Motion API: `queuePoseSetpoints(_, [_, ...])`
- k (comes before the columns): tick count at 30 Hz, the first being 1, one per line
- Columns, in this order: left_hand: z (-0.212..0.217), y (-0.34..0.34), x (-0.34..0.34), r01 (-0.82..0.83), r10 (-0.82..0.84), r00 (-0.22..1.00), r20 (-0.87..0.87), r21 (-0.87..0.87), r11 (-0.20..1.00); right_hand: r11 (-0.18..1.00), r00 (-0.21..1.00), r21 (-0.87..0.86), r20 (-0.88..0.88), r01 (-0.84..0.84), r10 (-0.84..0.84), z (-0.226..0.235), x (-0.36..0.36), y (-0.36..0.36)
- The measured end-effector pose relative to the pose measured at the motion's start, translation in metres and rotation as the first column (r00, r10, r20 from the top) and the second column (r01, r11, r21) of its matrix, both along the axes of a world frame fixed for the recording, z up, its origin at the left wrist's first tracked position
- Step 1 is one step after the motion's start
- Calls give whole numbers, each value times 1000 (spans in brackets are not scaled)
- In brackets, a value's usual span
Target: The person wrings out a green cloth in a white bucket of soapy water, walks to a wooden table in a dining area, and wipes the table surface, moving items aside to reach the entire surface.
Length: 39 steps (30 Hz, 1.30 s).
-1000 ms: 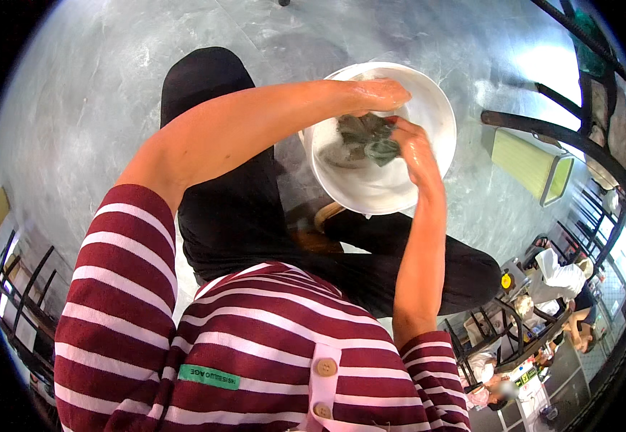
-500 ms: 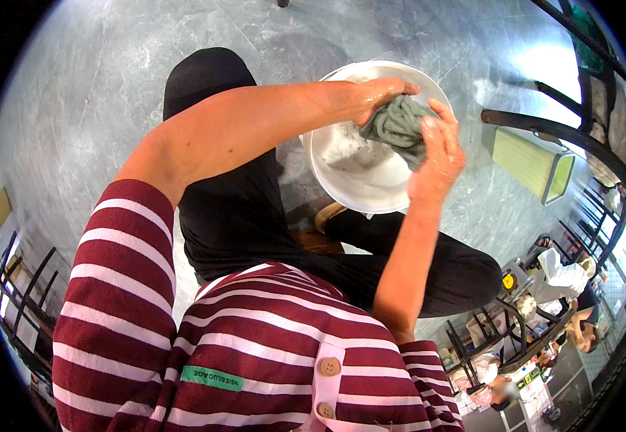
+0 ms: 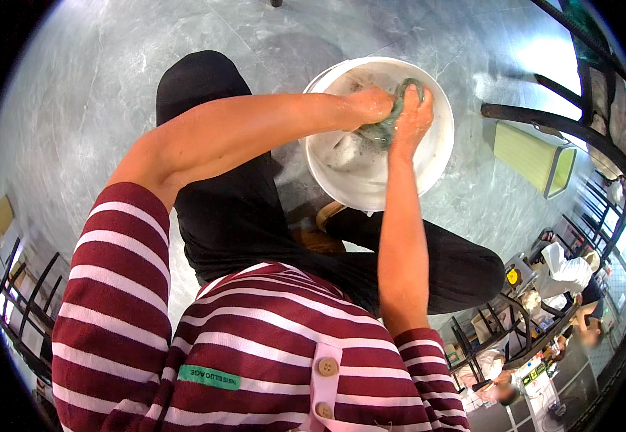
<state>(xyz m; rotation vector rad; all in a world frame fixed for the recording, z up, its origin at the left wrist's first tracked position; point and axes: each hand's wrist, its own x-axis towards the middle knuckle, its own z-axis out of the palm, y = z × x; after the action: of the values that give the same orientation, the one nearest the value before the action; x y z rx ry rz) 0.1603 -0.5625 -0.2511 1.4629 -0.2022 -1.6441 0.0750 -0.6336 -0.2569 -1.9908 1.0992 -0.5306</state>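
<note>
The basin point(image 3: 439, 155) looks like smooth white plastic, glossy where wet, with foamy water inside. The cloth point(image 3: 386, 129) is soft grey-green fabric, soaked and crumpled. The floor point(image 3: 97, 93) is polished grey stone, shiny with glare. The shirt point(image 3: 255, 345) is matt striped knit cloth with pale buttons. The chair point(image 3: 543, 119) frame is dark metal.

white basin point(image 3: 439, 155), grey-green cloth point(image 3: 385, 129), maroon-and-white striped shirt point(image 3: 255, 345)

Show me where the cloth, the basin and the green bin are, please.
cloth point(image 3: 388, 124): head view, on the wet grey-green bunch between both hands.
basin point(image 3: 439, 147): head view, on its white right rim.
green bin point(image 3: 525, 155): head view, on its pale green side.
</note>
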Motion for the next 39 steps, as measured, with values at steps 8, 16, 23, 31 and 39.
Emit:
queuePoseSetpoints(8, [36, -5, 24, 419, -319, 489, 812, 102, 902, 882, 680, 319, -562, -346, 470, -53, -50, -55])
queuePoseSetpoints(16, [2, -12, 12, 491, -369, 551, 749, 66, 868, 466, 45, 519, -633, -716, 773, -159, -69, -36])
queuePoseSetpoints(23, [-32, -28, 17, 429, -412, 689, 596, 123, 895, 692, 289, 325, -734, -645, 614, -80, -37, -18])
queuePoseSetpoints(31, [4, -5, 26, 222, -216, 926, 310, 15, 975, 523, 974, 851, -83, -41, 212, 59, -28, -11])
queuePoseSetpoints(39, [19, 2, 31, 113, -135, 964, -228, -106, 988, 396, 777, 854, 489, -337, -395, 135, -56, 5])
